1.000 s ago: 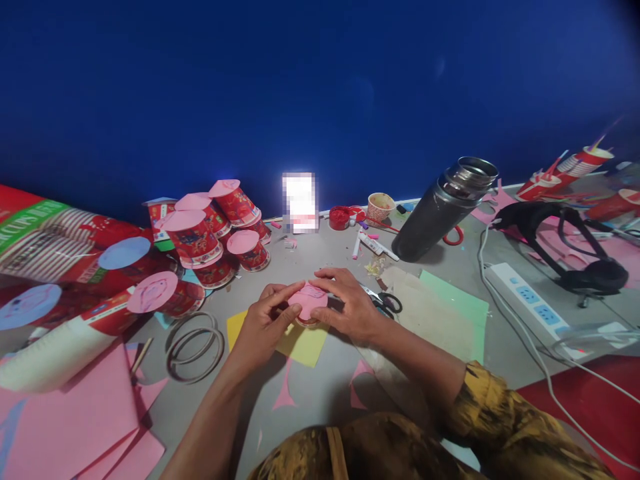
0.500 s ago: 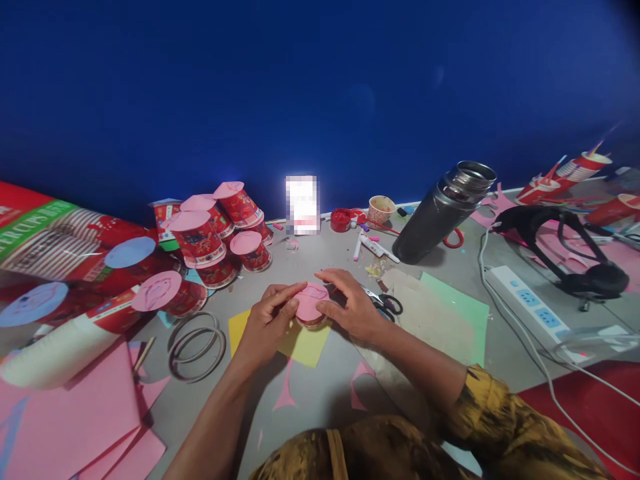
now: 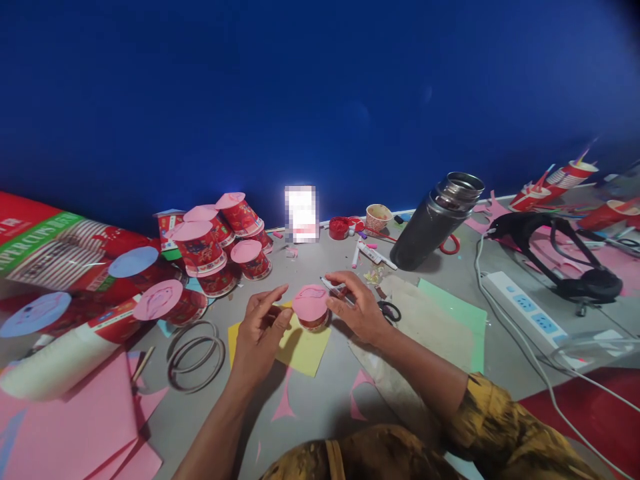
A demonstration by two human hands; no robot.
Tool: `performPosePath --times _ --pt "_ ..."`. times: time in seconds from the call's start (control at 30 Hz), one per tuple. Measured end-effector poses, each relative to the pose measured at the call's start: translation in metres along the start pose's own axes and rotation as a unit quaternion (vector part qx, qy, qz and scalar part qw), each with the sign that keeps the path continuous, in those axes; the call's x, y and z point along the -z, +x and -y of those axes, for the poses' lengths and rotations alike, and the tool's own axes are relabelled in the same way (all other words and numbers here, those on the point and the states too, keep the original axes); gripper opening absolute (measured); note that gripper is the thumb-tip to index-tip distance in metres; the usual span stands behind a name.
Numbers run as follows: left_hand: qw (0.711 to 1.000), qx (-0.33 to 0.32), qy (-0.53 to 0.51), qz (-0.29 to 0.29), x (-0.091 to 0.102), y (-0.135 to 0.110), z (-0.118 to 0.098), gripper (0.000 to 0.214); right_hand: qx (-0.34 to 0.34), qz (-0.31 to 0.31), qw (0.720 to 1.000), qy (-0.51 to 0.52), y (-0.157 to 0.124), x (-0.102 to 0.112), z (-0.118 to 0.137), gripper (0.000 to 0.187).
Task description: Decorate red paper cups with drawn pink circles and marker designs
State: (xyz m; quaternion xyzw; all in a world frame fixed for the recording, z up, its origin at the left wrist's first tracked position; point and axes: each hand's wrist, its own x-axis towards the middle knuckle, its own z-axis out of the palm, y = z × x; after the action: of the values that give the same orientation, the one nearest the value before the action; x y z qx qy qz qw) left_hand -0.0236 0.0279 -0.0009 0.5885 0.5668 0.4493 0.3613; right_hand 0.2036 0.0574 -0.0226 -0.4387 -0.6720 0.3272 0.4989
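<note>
Pink paper disc (image 3: 310, 301) caps the small red cup (image 3: 314, 324), which stands upright on the yellow sheet (image 3: 306, 350), between your two hands. Your left hand (image 3: 261, 327) sits just left of the cup with fingers loosely spread and the thumb tip near the disc's edge, gripping nothing. Your right hand (image 3: 356, 308) lies just right of it, palm down, fingers closed around a white marker (image 3: 331, 287) and thumb close to the cup's side.

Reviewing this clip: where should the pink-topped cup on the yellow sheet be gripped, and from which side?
Grip the cup by its red wall, just under the pink disc, pinching from left and right. It stands on the yellow sheet capped by that thin disc, which would probably bend if gripped.
</note>
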Motion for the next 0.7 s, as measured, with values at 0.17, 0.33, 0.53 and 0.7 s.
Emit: performPosePath --times 0.17,0.33,0.53,0.7 --pt "1.000 -0.020 0.023 0.002 -0.007 0.004 0.002 0.044 0.015 0.008 0.999 -0.030 -0.003 -0.005 -0.002 0.046" --pt "0.999 -0.020 0.035 0.011 -0.011 0.006 0.002 0.038 0.032 0.019 0.997 -0.061 -0.003 -0.006 -0.005 0.052" --pt "0.999 -0.013 0.042 0.032 -0.009 0.007 0.000 0.041 0.037 0.018 0.997 -0.061 -0.001 -0.008 -0.007 0.053" --pt "0.994 -0.029 0.055 0.086 -0.007 0.012 0.000 0.050 0.041 0.029 0.996 -0.070 0.001 -0.007 -0.004 0.052"
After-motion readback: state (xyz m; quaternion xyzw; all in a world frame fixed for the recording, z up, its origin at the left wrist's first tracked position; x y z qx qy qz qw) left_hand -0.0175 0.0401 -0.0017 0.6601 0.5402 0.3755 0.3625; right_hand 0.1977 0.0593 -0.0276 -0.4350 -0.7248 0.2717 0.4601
